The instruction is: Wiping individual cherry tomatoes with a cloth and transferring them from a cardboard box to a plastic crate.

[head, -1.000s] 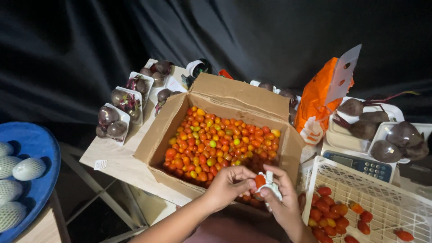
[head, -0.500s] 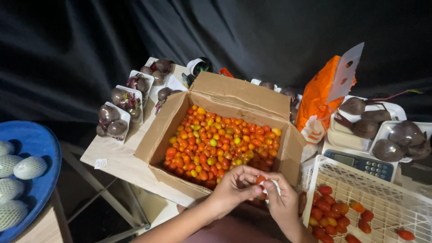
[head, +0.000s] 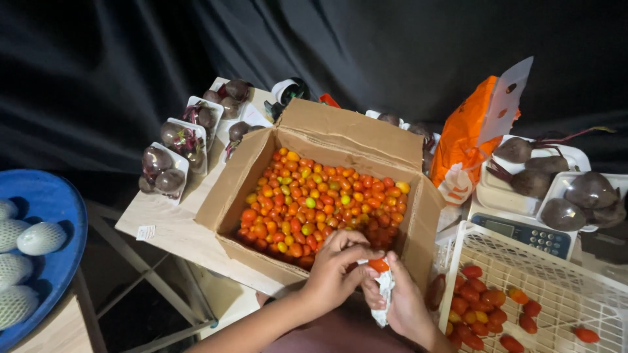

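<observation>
Landmark: cardboard box (head: 242,189), open, flaps up, standing on a pale table (head: 163,225).
Box contents: small cherry tomatoes (head: 314,196), mostly orange and red with a few yellow and green, filling the bottom.
Left hand (head: 337,271): at the box's near rim, fingers curled and pinched on one orange tomato (head: 379,265).
Right hand (head: 402,304): just right of the left hand, at the box's near right corner, closed around a crumpled white cloth (head: 384,294); the held tomato touches the top of the cloth.
White basket (head: 523,261): right of the box, touching its side, a scatter of red and orange tomatoes (head: 487,301) inside.
Scale (head: 523,232): behind the basket, right of the box, trays of dark beetroots (head: 562,196) on it.
Orange bag (head: 464,147): by the box's far right corner.
Beetroot trays (head: 180,147): in a row left of the box.
Blue tub (head: 49,202): far left of the box, holding pale netted fruit (head: 39,238).
</observation>
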